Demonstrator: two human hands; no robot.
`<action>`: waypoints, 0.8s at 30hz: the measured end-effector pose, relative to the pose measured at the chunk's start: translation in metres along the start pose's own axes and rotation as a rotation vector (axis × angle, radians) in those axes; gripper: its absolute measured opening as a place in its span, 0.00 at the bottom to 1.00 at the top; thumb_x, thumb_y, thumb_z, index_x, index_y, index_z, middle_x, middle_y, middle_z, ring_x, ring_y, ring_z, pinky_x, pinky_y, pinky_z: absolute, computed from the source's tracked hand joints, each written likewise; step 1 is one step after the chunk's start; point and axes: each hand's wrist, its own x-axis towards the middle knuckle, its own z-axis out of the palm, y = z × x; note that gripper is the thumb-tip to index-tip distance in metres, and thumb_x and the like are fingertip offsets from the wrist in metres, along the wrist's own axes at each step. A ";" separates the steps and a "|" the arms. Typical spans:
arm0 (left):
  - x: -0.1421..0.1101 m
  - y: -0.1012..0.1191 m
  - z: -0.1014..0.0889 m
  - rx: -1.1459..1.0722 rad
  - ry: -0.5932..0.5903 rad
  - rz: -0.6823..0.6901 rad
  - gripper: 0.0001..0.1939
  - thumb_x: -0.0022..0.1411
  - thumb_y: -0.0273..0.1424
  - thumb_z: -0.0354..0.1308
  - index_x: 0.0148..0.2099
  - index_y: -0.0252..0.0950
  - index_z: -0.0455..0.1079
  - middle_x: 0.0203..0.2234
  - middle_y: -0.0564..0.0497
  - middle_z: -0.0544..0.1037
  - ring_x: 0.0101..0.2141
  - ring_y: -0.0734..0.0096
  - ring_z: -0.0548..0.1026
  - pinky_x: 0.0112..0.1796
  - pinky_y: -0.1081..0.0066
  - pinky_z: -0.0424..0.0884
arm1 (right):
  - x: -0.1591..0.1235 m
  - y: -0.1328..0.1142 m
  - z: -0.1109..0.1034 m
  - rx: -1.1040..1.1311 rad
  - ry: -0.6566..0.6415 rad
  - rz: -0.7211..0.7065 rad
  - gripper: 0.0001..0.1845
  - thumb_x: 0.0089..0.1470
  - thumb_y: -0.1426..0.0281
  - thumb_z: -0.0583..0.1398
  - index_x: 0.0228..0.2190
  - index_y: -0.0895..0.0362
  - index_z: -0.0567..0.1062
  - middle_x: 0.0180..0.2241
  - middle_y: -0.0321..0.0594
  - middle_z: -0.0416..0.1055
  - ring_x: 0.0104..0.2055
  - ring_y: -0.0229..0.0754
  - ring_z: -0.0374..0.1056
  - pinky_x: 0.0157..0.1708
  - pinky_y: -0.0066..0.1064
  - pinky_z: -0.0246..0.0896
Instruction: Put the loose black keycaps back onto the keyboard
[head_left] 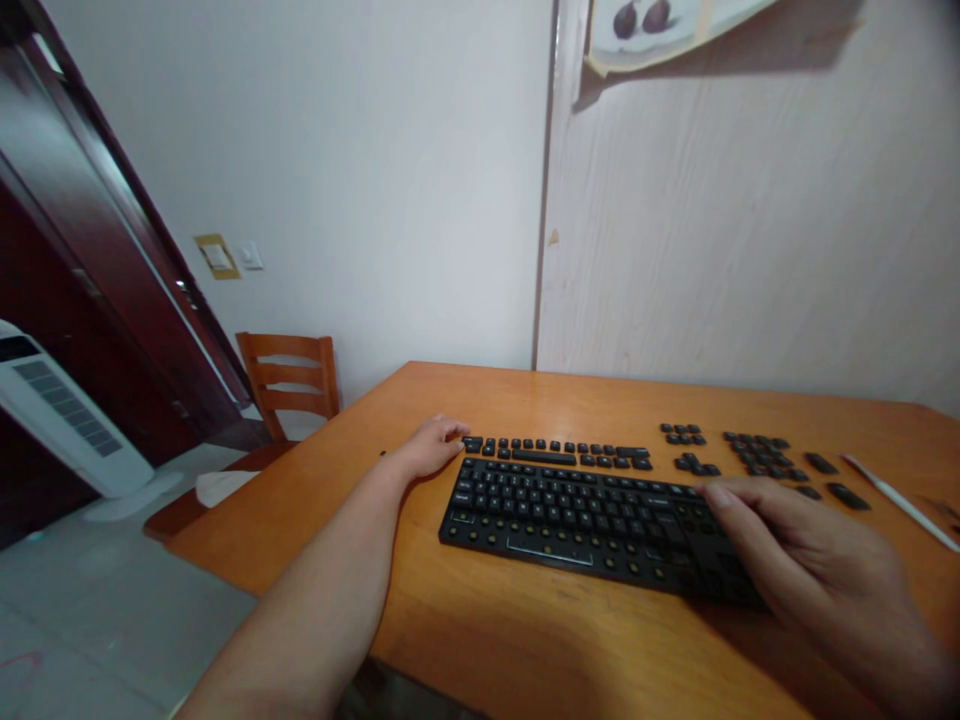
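Note:
A black keyboard (577, 510) lies on the wooden table, with its nearest rows and much of its right end stripped of keys. My left hand (433, 447) reaches past its far left corner, thumb and forefinger closed at a black keycap (472, 443), the leftmost in the loose rows behind the keyboard. Among those rows is the long space bar (544, 457). Over the keyboard's right end is my right hand (817, 555), its thumb pressed to the curled forefinger. Whatever it may pinch is hidden, as are its other fingers.
Loose keycaps (761, 455) lie in groups to the right, beside a white pen-like stick (900, 500). A wooden chair (291, 375) stands left of the table (480, 610). Behind are a wall and a dark door; a white appliance (75, 410) stands on the floor.

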 end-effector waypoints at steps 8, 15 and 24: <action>0.001 0.001 -0.001 0.034 -0.001 0.018 0.12 0.58 0.27 0.59 0.44 0.36 0.77 0.37 0.47 0.76 0.41 0.63 0.73 0.46 0.65 0.68 | 0.001 0.000 0.001 0.046 -0.038 0.026 0.13 0.63 0.58 0.55 0.34 0.51 0.75 0.29 0.34 0.74 0.30 0.40 0.71 0.29 0.28 0.63; 0.001 0.004 -0.001 0.003 0.000 -0.008 0.09 0.58 0.29 0.57 0.40 0.36 0.77 0.36 0.48 0.76 0.40 0.65 0.73 0.45 0.67 0.68 | -0.002 0.000 0.005 0.120 -0.087 0.112 0.13 0.63 0.58 0.55 0.35 0.51 0.75 0.30 0.36 0.74 0.32 0.43 0.71 0.31 0.31 0.63; -0.002 0.018 -0.005 -0.192 0.104 -0.068 0.09 0.58 0.32 0.57 0.39 0.35 0.75 0.34 0.48 0.77 0.35 0.66 0.73 0.38 0.68 0.69 | 0.002 0.015 0.016 0.080 -0.121 0.114 0.14 0.63 0.58 0.54 0.34 0.52 0.75 0.30 0.35 0.74 0.33 0.42 0.71 0.33 0.31 0.62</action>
